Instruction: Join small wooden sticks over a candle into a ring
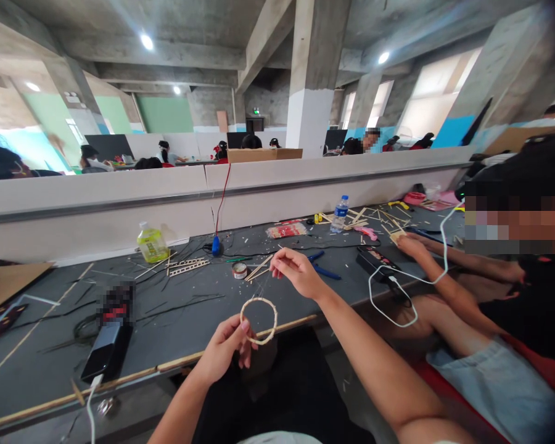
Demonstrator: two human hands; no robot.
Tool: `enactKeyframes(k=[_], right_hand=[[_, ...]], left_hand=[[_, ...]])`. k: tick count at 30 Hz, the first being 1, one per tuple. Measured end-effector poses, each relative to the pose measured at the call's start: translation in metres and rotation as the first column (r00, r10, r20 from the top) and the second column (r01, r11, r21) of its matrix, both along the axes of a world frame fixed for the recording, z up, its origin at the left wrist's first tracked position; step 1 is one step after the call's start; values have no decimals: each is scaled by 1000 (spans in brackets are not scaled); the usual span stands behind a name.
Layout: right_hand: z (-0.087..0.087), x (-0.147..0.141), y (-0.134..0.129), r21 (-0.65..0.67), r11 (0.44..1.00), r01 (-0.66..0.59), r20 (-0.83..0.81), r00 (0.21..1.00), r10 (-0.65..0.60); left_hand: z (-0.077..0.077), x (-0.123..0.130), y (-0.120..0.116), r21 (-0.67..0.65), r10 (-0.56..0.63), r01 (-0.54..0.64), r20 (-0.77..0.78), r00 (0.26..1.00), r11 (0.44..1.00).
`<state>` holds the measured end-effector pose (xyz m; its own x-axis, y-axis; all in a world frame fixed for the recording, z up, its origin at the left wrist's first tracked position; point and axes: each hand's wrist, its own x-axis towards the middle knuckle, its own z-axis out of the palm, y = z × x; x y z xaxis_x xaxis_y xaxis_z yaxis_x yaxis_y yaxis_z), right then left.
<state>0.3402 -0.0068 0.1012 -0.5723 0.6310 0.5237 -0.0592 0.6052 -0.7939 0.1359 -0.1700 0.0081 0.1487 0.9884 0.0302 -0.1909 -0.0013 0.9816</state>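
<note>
My left hand (231, 345) pinches a pale hoop (276, 320) between thumb and fingers at its lower left side. The hoop looks like bent wood or cane with banded segments, held above the table's front edge. My right hand (298, 271) is raised above and to the right of it, thumb and fingertips pressed together. Faint thread (260, 287) shows between the hoop and those fingertips, though it is hard to make out. Just beyond my right hand lie thin wooden sticks (258, 269), a small round tin (239, 270) and blue-handled pliers (326, 272).
A yellow liquid bottle (152, 243), a small stick ladder (189, 266) and a blue-handled tool (216, 245) stand or lie behind. At left is a black device (108, 348) with cables. Right, a water bottle (340, 214), a power strip (377, 265) and a co-worker's hands (409, 243).
</note>
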Motion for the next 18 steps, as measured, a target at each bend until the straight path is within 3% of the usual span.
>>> enactKeyframes(k=[8, 18], right_hand=[[-7, -7, -2, -73, 997, -38, -37, 999, 35], [-15, -7, 21, -19, 994, 103, -48, 993, -104]], left_hand=[[7, 8, 5, -6, 98, -98, 135, 986, 995], [2, 8, 7, -46, 105, -99, 141, 984, 994]])
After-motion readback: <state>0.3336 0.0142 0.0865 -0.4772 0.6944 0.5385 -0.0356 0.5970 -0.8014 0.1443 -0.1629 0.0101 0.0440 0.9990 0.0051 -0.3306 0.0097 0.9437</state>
